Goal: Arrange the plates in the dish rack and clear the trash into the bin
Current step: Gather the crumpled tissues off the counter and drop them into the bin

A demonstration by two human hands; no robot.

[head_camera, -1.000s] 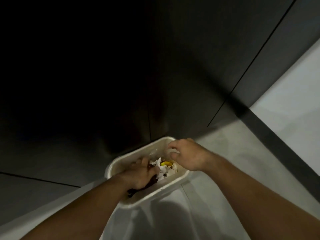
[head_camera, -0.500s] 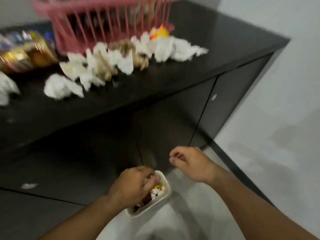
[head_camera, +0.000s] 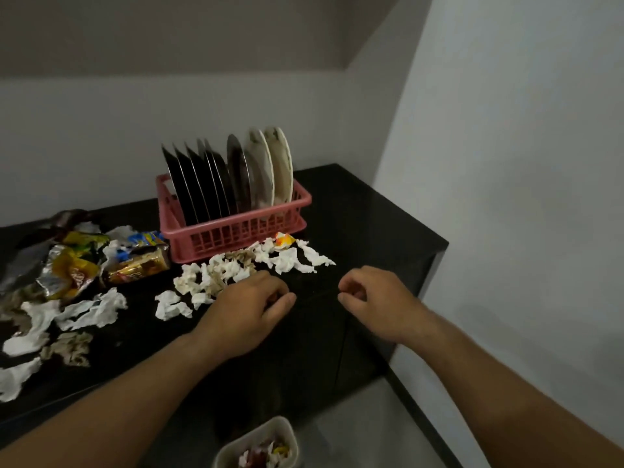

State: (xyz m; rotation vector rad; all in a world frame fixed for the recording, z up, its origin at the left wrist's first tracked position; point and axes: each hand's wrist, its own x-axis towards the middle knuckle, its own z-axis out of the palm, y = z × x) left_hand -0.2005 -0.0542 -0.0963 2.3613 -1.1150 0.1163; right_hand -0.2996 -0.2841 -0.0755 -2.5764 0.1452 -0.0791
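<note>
Now, before the dish rack, the left hand and right hand hover, fingers curled, holding nothing. Crumpled tissues lie just beside the rack's front.

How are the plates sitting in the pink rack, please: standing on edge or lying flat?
Standing on edge: the plates form a row in the pink rack, their rims rising well above its wall, none lying flat.
</note>
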